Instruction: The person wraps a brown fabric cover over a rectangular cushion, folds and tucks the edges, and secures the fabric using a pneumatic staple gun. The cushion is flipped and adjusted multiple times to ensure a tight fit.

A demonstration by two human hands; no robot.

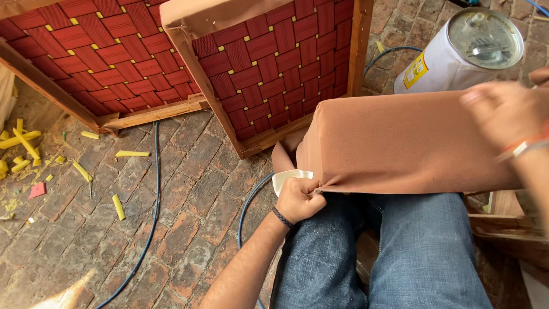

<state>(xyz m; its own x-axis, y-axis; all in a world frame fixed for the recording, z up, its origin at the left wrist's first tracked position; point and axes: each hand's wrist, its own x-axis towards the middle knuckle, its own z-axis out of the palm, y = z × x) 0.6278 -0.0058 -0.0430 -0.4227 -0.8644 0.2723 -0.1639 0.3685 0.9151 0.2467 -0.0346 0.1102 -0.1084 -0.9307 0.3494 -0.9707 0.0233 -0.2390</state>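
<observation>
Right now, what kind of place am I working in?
Probably an upholstery workshop, maybe outdoors. Wooden frames with red webbing lean on a brick floor, yellow foam scraps lie scattered, and your left hand pinches brown fabric pulled over a cushion while your right hand rests on top.

A fabric-covered cushion lies across the person's lap. Beyond it, two webbed wooden frames lean side by side on the brick floor, a tin can to their right. Foam scraps lie far left, with a hose between them and the lap.
</observation>
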